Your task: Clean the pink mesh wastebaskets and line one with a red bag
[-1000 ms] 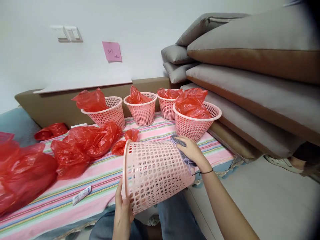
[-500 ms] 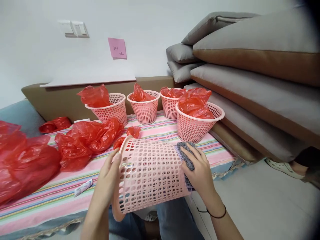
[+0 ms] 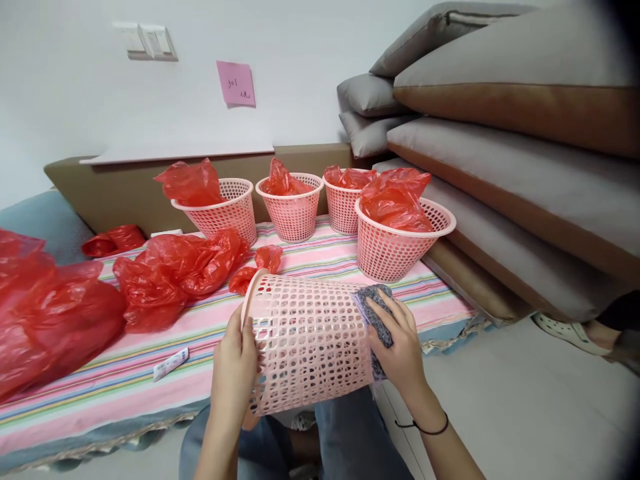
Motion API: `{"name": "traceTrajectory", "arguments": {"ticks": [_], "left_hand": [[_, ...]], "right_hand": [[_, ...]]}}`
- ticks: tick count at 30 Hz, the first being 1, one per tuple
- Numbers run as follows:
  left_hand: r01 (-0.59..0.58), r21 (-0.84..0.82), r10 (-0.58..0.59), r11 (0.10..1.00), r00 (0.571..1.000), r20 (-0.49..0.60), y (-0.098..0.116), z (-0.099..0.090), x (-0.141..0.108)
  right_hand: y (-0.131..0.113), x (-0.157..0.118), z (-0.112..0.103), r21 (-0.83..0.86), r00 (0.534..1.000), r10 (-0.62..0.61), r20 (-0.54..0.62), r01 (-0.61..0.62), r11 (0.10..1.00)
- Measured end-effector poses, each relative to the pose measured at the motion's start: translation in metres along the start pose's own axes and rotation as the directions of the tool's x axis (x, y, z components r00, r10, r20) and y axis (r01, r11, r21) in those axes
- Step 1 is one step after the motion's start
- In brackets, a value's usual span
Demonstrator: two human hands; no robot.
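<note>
A pink perforated basket (image 3: 310, 343) lies on its side over my lap, its rim to the left and its base to the right. At the rim, my left hand (image 3: 236, 363) grips the basket, fingers partly hidden behind it. My right hand (image 3: 400, 340) presses a grey cloth (image 3: 376, 310) against the base end, a dark band on its wrist. Behind stand several pink baskets with red plastic bags in them, the nearest basket (image 3: 385, 257) at the right. Crumpled red bags (image 3: 185, 273) lie to the left of the held basket.
A striped cloth (image 3: 300, 260) covers the seat. A small white packet (image 3: 171, 364) lies at its front left. Grey and brown cushions (image 3: 510, 153) are stacked at the right, with another person's shoe (image 3: 570, 333) below them. A larger red bag (image 3: 55, 320) sits far left.
My left hand has moved right and now wraps the basket's rim. The basket has turned slightly about its length. My right hand with the grey cloth remains at the base.
</note>
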State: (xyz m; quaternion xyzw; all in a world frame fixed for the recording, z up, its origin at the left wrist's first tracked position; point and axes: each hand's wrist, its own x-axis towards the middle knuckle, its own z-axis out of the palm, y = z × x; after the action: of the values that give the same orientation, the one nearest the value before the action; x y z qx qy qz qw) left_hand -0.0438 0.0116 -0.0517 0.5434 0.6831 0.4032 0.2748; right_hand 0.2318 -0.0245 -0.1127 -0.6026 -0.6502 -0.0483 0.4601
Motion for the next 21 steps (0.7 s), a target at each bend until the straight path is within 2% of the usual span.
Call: {"name": "traceTrajectory", "arguments": {"ticks": [3,6,9,12,16,18,21], "left_hand": [[-0.008,0.035,0.008,0.999,1.0,-0.005,0.007,0.0,0.007],[-0.057,0.068,0.056,0.996,0.998,0.017,0.018,0.0,0.015],[-0.081,0.064,0.078,0.995,0.996,0.044,0.022,0.0,0.017],[-0.055,0.022,0.054,0.998,0.998,0.043,0.017,0.0,0.013],[-0.037,-0.046,0.039,0.998,0.999,0.035,0.003,-0.001,0.003],[-0.047,-0.055,0.048,0.997,0.999,0.017,-0.002,-0.001,-0.005],[-0.047,-0.034,0.046,0.998,0.998,-0.039,-0.007,0.001,-0.021]], "right_hand": [[0.0,-0.027,0.002,0.003,0.996,-0.054,-0.069,0.054,0.999],[-0.003,-0.047,0.006,-0.031,0.989,-0.055,-0.141,0.051,0.998],[-0.004,-0.041,0.007,-0.032,0.991,-0.016,-0.13,0.012,0.999],[0.001,-0.007,0.006,0.004,0.998,0.047,-0.039,-0.047,0.999],[0.015,0.059,0.008,0.049,0.977,0.108,0.184,-0.118,0.992],[0.023,0.089,0.015,0.077,0.939,0.116,0.324,-0.148,0.986],[0.034,0.126,0.028,0.138,0.82,0.101,0.563,-0.214,0.967]]}}
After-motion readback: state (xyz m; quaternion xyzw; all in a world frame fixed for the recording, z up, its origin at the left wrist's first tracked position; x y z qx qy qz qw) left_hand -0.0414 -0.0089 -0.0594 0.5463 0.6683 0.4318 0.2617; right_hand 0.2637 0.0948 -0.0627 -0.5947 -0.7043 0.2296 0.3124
